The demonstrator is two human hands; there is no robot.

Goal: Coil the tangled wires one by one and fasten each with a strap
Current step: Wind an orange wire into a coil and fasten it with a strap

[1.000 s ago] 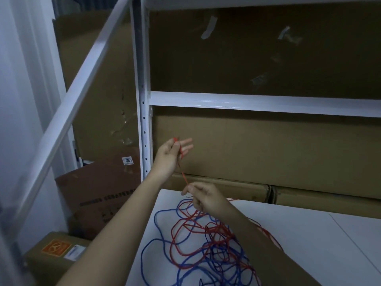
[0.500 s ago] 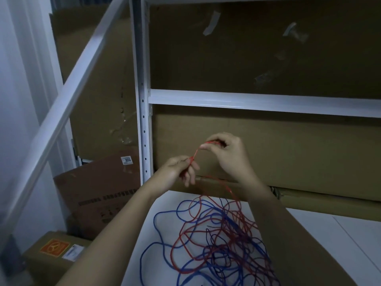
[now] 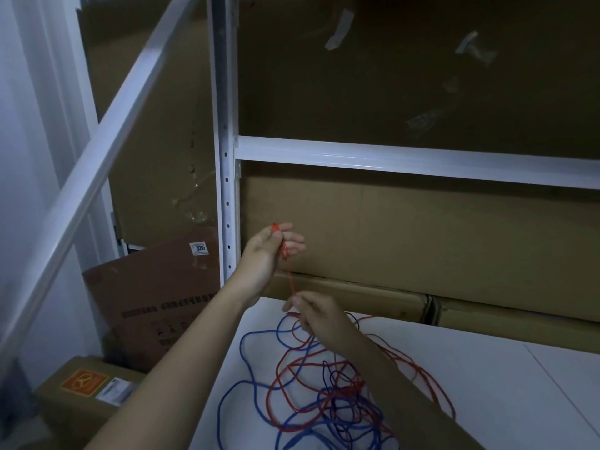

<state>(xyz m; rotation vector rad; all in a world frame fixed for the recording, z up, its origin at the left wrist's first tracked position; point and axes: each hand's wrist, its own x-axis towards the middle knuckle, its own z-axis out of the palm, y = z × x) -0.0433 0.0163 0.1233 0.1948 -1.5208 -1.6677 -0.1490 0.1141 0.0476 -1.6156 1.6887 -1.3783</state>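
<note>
Pinched at its end by the left hand [image 3: 269, 251] at frame centre and lower down by the right hand [image 3: 316, 315], the red wire [image 3: 290, 280] could be snagged on the blue wire [image 3: 246, 381] tangled below.

The shelving frame [image 3: 389, 157] looks like white painted metal with a slight sheen, backed by matt brown cardboard boxes [image 3: 406, 228]. The table [image 3: 519, 384] is smooth and white, and the red wire [image 3: 431, 378] and blue wire [image 3: 246, 339] appear plastic-coated.
</note>
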